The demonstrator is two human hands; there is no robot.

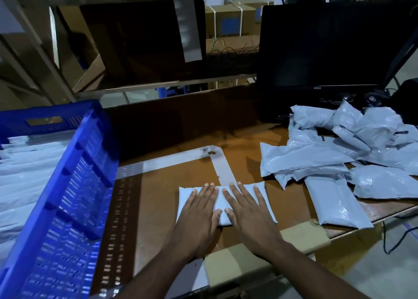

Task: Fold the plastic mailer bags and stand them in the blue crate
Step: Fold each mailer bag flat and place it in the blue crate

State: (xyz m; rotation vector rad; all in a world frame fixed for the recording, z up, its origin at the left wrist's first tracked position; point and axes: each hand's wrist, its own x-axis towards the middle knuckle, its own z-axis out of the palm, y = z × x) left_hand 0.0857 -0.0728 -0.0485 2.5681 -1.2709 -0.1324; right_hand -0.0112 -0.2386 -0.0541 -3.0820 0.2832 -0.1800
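Observation:
A folded pale mailer bag [184, 196] lies flat on the brown table near its front edge. My left hand [199, 215] presses on its left half with straight, spread fingers. My right hand [247, 213] presses on its right half the same way, thumbs almost touching. The blue crate [74, 185] stands at the left, its perforated wall facing me, with several pale bags [24, 176] inside. A loose heap of unfolded mailer bags [339, 154] lies at the right.
A black monitor [328, 50] stands at the back right behind the heap. White tape strips [222, 165] mark the table beyond my hands. Metal shelving and cardboard boxes [230, 18] rise behind. The table's front edge [303, 233] carries tan tape.

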